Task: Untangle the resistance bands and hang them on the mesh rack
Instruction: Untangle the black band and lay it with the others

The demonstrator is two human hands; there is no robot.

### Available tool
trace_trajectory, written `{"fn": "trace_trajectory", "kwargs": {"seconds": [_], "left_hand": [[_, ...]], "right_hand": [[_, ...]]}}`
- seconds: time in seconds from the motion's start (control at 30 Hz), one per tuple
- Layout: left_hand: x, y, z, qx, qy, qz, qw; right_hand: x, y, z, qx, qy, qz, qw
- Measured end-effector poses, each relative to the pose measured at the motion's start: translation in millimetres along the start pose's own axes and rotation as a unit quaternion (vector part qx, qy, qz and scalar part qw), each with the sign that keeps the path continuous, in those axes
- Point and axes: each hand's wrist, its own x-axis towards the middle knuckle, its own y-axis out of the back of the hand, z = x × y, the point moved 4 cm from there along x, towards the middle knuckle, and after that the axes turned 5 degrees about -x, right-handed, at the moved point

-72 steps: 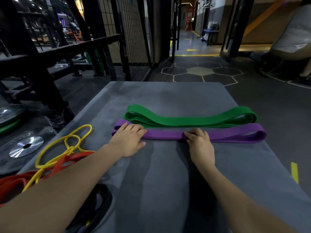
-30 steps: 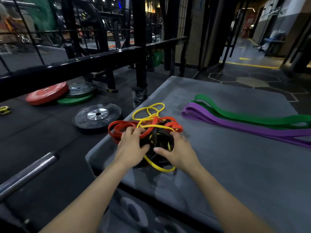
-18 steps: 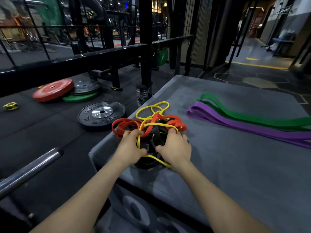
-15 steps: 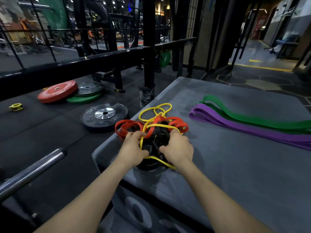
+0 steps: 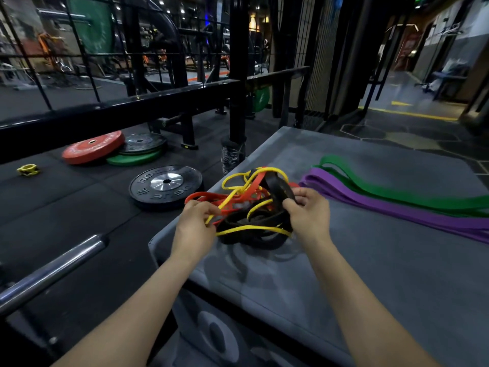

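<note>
"ROGUE" reads in raised letters on the black weight plate lying flat on the floor, left of the grey counter. On the counter's near left corner sits the knot of bands. Left hand reaches in with fingers curled, pinching the yellow band where it crosses the red band. Right hand has fingers clamped around a raised loop of the black band. Both forearms stretch forward. Off to the right, the purple band and green band lie flat, side by side.
</note>
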Motion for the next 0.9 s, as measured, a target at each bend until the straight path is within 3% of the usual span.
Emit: {"fn": "trace_trajectory", "kwargs": {"seconds": [0.17,0.27,0.43,0.6,0.73,0.83,0.9], "left_hand": [[-5.6,-2.2,-10.4,0.051,-0.036,-0.105,0.992],[-4.0,5.6,-26.8,0.124,-0.018,-0.100,0.987],[-2.0,-4.4,-25.0,0.124,-0.035,-0.095,0.987],[-2.3,-12.0,27.7,-0.065,-0.120,0.021,0.990],[-6.5,-41.7,52.1,-0.085,-0.123,-0.069,0.986],[-5.3,-55.1,51.4,-0.054,-0.112,-0.116,0.985],[-4.2,-58.1,54.7,-0.012,-0.148,-0.140,0.979]], "right_hand": [[19.0,15.1,11.2,0.095,-0.031,0.101,0.990],[26.6,31.7,16.0,0.085,-0.037,0.126,0.988],[10.0,32.0,-6.8,0.117,-0.007,0.000,0.993],[-19.7,38.3,-18.1,0.063,0.029,-0.140,0.988],[-32.9,51.6,-22.1,-0.007,0.086,-0.208,0.974],[-34.6,67.0,-22.7,-0.066,0.118,-0.213,0.968],[-33.9,75.1,-20.4,-0.094,0.134,-0.208,0.964]]}}
